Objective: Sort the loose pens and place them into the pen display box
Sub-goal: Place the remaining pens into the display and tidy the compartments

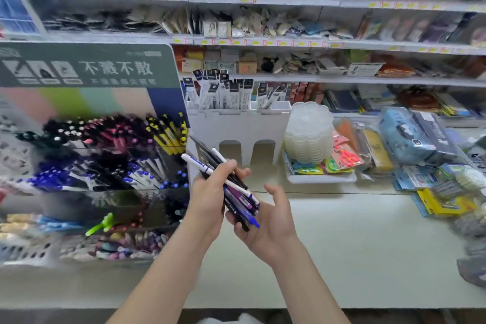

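The person is showing two bare forearms, uncovered from the frame's lower edge up to the wrists. The left hand [207, 200] and right hand [273, 221] are likewise going uncovered, fingers [228, 166] slim, nails blurred.

White holder [238, 126]: centre, packaged refills [228, 95] upright inside.
Clear palettes [309, 134]: stacked, at holder's three o'clock.
Red scissors [348, 156]: packaged, at palettes' four o'clock.
Shelves [263, 0]: twelve o'clock, yellow price tags.
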The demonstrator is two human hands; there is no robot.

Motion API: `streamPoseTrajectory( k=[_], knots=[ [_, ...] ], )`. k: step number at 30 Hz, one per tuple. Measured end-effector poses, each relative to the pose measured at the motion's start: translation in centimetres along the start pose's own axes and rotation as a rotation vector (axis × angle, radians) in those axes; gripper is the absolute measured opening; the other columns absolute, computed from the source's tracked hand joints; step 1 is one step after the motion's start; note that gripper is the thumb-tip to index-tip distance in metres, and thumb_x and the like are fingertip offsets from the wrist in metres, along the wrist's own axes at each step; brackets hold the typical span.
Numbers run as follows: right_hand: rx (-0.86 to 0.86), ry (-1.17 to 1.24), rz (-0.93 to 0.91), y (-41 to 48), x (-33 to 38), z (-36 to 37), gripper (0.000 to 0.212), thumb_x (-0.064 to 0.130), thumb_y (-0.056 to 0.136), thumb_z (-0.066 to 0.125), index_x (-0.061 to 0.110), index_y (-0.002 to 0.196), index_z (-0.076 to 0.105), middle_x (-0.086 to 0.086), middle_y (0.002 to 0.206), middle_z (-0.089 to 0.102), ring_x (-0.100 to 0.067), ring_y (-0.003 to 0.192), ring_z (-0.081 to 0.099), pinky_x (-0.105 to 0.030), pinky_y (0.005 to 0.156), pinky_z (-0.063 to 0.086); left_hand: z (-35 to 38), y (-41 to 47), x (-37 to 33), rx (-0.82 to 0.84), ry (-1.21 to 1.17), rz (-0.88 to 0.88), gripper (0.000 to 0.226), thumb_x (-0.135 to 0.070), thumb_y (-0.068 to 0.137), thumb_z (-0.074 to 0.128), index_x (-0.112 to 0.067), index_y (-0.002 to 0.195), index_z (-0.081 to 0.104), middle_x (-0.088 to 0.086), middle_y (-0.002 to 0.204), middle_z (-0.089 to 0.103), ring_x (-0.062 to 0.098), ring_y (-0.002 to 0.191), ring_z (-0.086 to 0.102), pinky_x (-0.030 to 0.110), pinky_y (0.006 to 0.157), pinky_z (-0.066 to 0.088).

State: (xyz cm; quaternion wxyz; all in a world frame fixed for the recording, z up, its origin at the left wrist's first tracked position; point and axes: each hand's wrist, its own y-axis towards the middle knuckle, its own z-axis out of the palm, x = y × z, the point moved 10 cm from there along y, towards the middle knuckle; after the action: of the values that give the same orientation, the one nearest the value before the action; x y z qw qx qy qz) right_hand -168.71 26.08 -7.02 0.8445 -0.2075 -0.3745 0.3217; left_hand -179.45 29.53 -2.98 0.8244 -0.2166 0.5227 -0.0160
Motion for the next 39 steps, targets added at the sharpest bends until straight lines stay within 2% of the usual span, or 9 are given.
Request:
streamPoseTrajectory(
  k=[2, 6, 9, 11, 14, 20, 27, 33, 39],
  knots=[
    [-0.123, 0.088, -0.003, 0.6, -2.6, 1.9, 0.048, 0.042, 0.098, 0.044, 0.002, 0.104, 0.069, -0.019, 0.091, 0.073, -0.029, 0.064, 0.069, -0.027, 0.053, 0.044, -2.2, -0.6, -2.3, -0.023, -0.002, 0.069, 0.008, -0.014, 0.101, 0.068, -0.008, 0.099, 0.062, 0.008, 0.082, 0.073, 0.027, 0.103, 0.079, 0.047, 0.090, 0.059],
    [-0.238, 0.110, -0.041, 0.9, -6.9, 7.4, 0.040, 0.027, 0.100, 0.037, 0.010, 0.083, 0.068, -0.011, 0.073, 0.070, -0.022, 0.057, 0.061, -0.029, 0.057, 0.042, -6.8, -1.7, -4.5, -0.025, 0.013, 0.086, 0.007, -0.008, 0.098, 0.071, -0.011, 0.102, 0.067, 0.016, 0.090, 0.074, 0.028, 0.096, 0.080, 0.055, 0.081, 0.059],
    [-0.223, 0.087, -0.074, 0.7, -9.7, 10.9, 0.047, 0.032, 0.109, 0.034, 0.012, 0.098, 0.075, -0.012, 0.088, 0.079, -0.023, 0.067, 0.072, -0.031, 0.065, 0.049, -10.3, -2.2, -6.1, 0.003, 0.068, 0.103, 0.009, -0.006, 0.100, 0.069, -0.009, 0.108, 0.066, 0.014, 0.078, 0.069, 0.033, 0.082, 0.077, 0.052, 0.076, 0.060],
    [-0.216, -0.059, -0.101, 0.8, -11.0, 12.5, 0.045, 0.035, 0.111, 0.035, 0.015, 0.110, 0.076, -0.011, 0.099, 0.081, -0.020, 0.075, 0.075, -0.026, 0.059, 0.052, -12.9, -2.2, -6.8, 0.015, 0.054, 0.064, 0.005, -0.005, 0.101, 0.068, -0.007, 0.105, 0.066, 0.013, 0.076, 0.063, 0.033, 0.071, 0.068, 0.052, 0.075, 0.060],
    [-0.374, -0.387, -0.321, 0.4, -9.6, 12.9, 0.029, 0.023, 0.103, 0.045, 0.011, 0.091, 0.068, -0.013, 0.085, 0.070, -0.020, 0.064, 0.064, -0.025, 0.051, 0.048, -15.9, -2.1, -7.9, 0.044, 0.213, 0.056, 0.011, -0.010, 0.099, 0.070, -0.003, 0.107, 0.069, 0.015, 0.079, 0.068, 0.032, 0.071, 0.068, 0.046, 0.073, 0.062],
    [-0.301, -0.911, -0.822, -0.1, -3.8, 19.5, 0.047, 0.051, 0.100, 0.059, 0.042, 0.146, 0.058, -0.003, 0.099, 0.067, -0.018, 0.092, 0.069, -0.040, 0.089, 0.059, -14.7, -3.6, -10.4, 0.355, 0.526, 0.123, 0.022, -0.018, 0.104, 0.063, -0.028, 0.118, 0.078, -0.002, 0.103, 0.082, 0.011, 0.100, 0.077, 0.028, 0.084, 0.061],
    [-0.315, -0.790, -0.840, -0.9, -0.3, 18.6, 0.007, 0.024, 0.098, 0.073, 0.028, 0.100, 0.079, 0.005, 0.088, 0.079, -0.018, 0.086, 0.076, -0.055, 0.085, 0.063, -13.7, -2.3, -10.8, 0.402, 0.669, 0.116, 0.018, -0.028, 0.091, 0.075, -0.018, 0.106, 0.077, 0.012, 0.089, 0.075, 0.019, 0.082, 0.069, 0.053, 0.096, 0.057],
    [-0.376, -0.746, -0.871, -1.8, 2.2, 16.9, 0.009, 0.022, 0.108, 0.059, 0.024, 0.104, 0.066, 0.004, 0.085, 0.080, -0.018, 0.079, 0.076, -0.045, 0.075, 0.063, -13.0, -2.5, -8.6, 0.397, 0.292, -0.031, 0.029, -0.030, 0.100, 0.075, -0.012, 0.122, 0.073, 0.018, 0.109, 0.078, 0.031, 0.097, 0.077, 0.044, 0.079, 0.063],
    [-0.367, -0.681, -1.044, -3.4, 3.1, 15.1, 0.007, 0.024, 0.110, 0.058, 0.021, 0.116, 0.061, 0.006, 0.090, 0.081, -0.009, 0.097, 0.075, -0.032, 0.094, 0.055, -12.1, -2.9, -4.7, 0.351, 0.102, -0.184, 0.028, -0.032, 0.094, 0.078, -0.014, 0.103, 0.058, 0.006, 0.077, 0.050, 0.021, 0.060, 0.055, 0.035, 0.056, 0.054]
  ],
)
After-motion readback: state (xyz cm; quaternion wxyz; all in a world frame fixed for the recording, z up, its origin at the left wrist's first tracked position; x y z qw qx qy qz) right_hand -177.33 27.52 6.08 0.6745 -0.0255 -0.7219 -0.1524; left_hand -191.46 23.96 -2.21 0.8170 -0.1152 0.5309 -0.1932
